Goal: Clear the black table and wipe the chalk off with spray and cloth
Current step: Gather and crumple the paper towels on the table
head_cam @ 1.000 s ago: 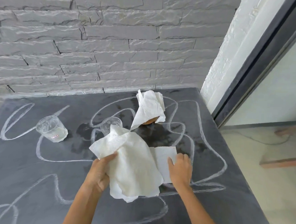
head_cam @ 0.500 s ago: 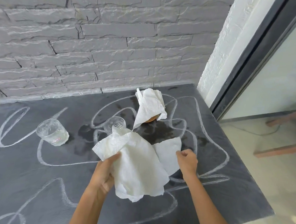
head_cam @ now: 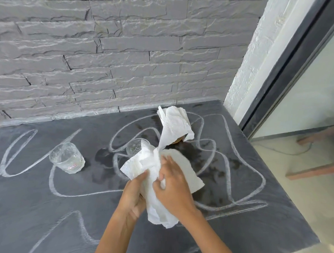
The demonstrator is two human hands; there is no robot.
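Note:
The black slate table (head_cam: 254, 218) carries looping white chalk lines (head_cam: 85, 194) and dark wet patches (head_cam: 214, 171). Both hands hold a bunch of white paper towels (head_cam: 154, 164) just above the table's middle. My left hand (head_cam: 133, 196) grips the bunch from below left. My right hand (head_cam: 173, 186) presses on it from the right, fingers curled into the paper. Two clear glasses stand on the table: one (head_cam: 67, 158) at the left, another (head_cam: 135, 147) half hidden behind the towels. A further paper towel (head_cam: 174, 124) is draped over a brown object (head_cam: 180, 140) at the back.
A grey stone wall (head_cam: 108, 55) borders the table's far edge. At the right stand a white pillar (head_cam: 250, 72) and a dark door frame (head_cam: 293, 65). The table's right edge drops to a pale floor (head_cam: 293, 200) with wooden legs (head_cam: 318, 169) on it.
My right hand lifted the sheet it held flat on the table and brought it against the bunch in my left hand. The towels are now gathered between both hands.

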